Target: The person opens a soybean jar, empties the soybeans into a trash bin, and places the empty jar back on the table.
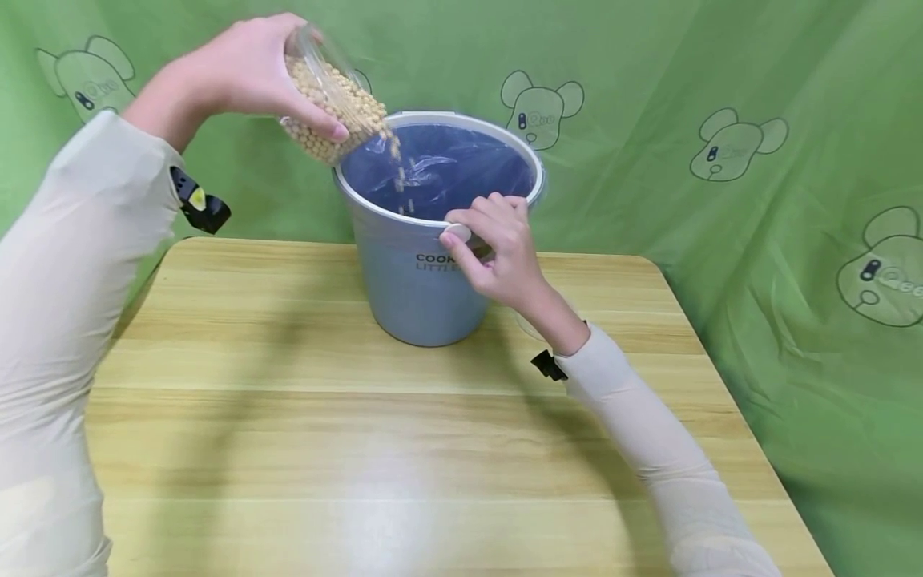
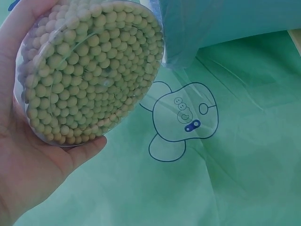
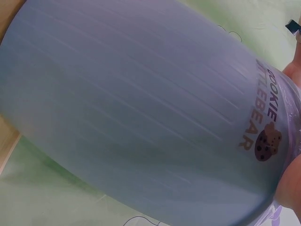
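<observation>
The left hand [image 1: 248,68] was seen raised at the far left, its fingers and thumb curled round a clear container [image 1: 324,100] filled with pale yellow beans [image 1: 339,108]. The container was tilted mouth-down towards the right, over the far left rim of a grey bucket [image 1: 414,296], and a few beans were caught in the air between its mouth and the bucket's inside. In the left wrist view the beans [image 2: 89,70] were pressed against the container's clear bottom [image 2: 33,127], which was cradled by the palm and thumb [image 2: 37,169].

The right hand [image 1: 497,252] was held at the bucket's near rim, its fingers bent; the thumb and fingertips were closed on the rim edge and on the blue plastic liner [image 1: 440,168] folded over it. The bucket was stood upright on the far middle of a wooden table [image 1: 404,457], with dark lettering on its near wall. In the right wrist view that wall [image 3: 141,117] filled the picture, printed with "COOKIE LITTLEBEAR" and a cookie mark [image 3: 265,146].

A green cloth [image 1: 757,120] printed with bear outlines was hung behind and to the right of the table. Both arms were covered in cream sleeves [image 1: 65,280].
</observation>
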Motion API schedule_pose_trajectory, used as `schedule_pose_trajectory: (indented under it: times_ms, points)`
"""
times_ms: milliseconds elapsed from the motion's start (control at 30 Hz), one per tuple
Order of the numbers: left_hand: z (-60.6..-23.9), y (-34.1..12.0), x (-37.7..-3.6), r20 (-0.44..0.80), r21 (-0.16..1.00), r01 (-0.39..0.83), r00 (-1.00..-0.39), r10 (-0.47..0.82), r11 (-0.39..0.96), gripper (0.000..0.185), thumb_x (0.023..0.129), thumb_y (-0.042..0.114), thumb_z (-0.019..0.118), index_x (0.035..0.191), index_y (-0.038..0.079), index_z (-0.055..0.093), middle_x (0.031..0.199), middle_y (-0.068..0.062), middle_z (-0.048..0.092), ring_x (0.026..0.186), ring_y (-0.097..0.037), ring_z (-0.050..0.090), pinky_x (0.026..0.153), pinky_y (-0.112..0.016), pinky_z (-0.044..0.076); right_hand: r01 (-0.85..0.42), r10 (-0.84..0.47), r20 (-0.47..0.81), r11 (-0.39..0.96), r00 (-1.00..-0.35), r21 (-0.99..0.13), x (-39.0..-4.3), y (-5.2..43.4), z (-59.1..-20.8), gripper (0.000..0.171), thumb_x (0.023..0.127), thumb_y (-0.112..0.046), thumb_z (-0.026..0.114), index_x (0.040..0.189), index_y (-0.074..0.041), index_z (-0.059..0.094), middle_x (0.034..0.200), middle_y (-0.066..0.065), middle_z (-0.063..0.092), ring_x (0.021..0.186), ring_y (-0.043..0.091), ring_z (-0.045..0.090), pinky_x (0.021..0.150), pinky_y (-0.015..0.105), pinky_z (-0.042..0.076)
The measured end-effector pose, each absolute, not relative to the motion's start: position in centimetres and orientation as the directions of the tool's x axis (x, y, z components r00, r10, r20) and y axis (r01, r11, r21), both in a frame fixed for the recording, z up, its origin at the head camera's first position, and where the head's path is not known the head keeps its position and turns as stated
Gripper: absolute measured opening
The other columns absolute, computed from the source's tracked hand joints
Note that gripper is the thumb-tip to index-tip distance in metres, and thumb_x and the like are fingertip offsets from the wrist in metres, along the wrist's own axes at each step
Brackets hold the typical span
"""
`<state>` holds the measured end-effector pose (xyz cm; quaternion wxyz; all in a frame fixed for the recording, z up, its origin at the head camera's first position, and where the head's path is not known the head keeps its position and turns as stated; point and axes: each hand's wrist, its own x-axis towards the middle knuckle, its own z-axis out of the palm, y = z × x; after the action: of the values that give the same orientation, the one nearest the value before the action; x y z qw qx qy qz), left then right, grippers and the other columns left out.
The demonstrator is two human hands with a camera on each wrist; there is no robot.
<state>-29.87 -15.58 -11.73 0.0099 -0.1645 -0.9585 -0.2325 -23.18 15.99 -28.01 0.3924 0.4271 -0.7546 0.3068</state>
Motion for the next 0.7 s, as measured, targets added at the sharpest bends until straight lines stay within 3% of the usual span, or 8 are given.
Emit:
schedule_pose_trajectory:
  times_ms: [267, 533, 700]
  points:
    - [-11.36, -15.2, -29.93, 0.122, 0.365, 0.39, -0.92, 0.372, 0.845, 0.119, 0.067, 0.052, 0.092, 0.158, 0.008, 0.03, 0.148, -0.016, 0.048, 0.131, -0.035, 0.046, 0.115, -0.062, 0.039, -0.884, -0.405, 0.853, 0.451, -0.329, -0.126, -23.21, 15.86, -27.95, 0.018, 0.093, -0.022, 0.066, 0.092, -0.006, 0.075, 0.073, 0.005, 0.06, 0.075, 0.024, 0.046, 0.081, 0.045, 0.034]
    - [-11.5, -14.96, -29.8, 0.123, 0.348, 0.395, -0.918, 0.376, 0.85, 0.12, 0.065, 0.052, 0.094, 0.157, 0.008, 0.031, 0.138, -0.014, 0.053, 0.121, -0.029, 0.05, 0.108, -0.057, 0.046, -0.882, -0.409, 0.848, 0.453, -0.337, -0.132, -23.37, 15.67, -28.2, 0.018, 0.093, -0.022, 0.066, 0.093, -0.007, 0.075, 0.074, 0.005, 0.06, 0.076, 0.024, 0.047, 0.081, 0.045, 0.035]
    - [-11.41, -14.82, -29.8, 0.107, 0.346, 0.406, -0.913, 0.394, 0.846, 0.124, 0.064, 0.052, 0.094, 0.158, 0.006, 0.027, 0.142, -0.019, 0.053, 0.124, -0.035, 0.051, 0.109, -0.061, 0.046, -0.882, -0.411, 0.847, 0.453, -0.336, -0.13, -23.31, 15.66, -28.27, 0.019, 0.093, -0.022, 0.066, 0.093, -0.006, 0.075, 0.074, 0.005, 0.061, 0.076, 0.024, 0.047, 0.082, 0.045, 0.035]
